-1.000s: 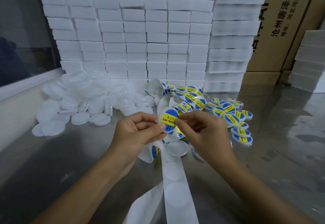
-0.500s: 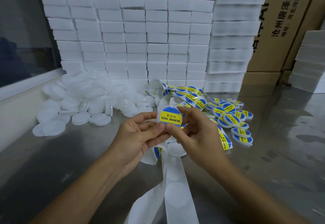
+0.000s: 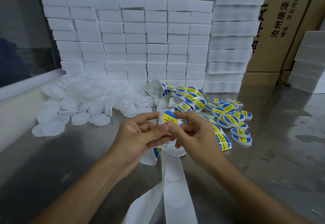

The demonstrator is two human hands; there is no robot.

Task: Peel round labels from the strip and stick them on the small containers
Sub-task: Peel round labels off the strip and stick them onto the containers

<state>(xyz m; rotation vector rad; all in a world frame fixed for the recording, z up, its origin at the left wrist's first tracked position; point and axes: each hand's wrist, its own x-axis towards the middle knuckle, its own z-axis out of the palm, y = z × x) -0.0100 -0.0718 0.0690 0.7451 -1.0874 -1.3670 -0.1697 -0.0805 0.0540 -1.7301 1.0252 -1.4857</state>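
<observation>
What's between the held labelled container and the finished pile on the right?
Nothing solid. Both hands, left hand and right hand, hold the labelled container above the table. Only a loop of the label strip lies on the table toward the finished pile; passing over it looks easy.

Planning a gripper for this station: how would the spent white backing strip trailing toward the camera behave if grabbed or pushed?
The backing strip is probably floppy: it drapes and folds on the metal table. Likely very light, since it is thin and partly curls off the surface. A push would probably buckle or slide it, not move it whole.
</observation>
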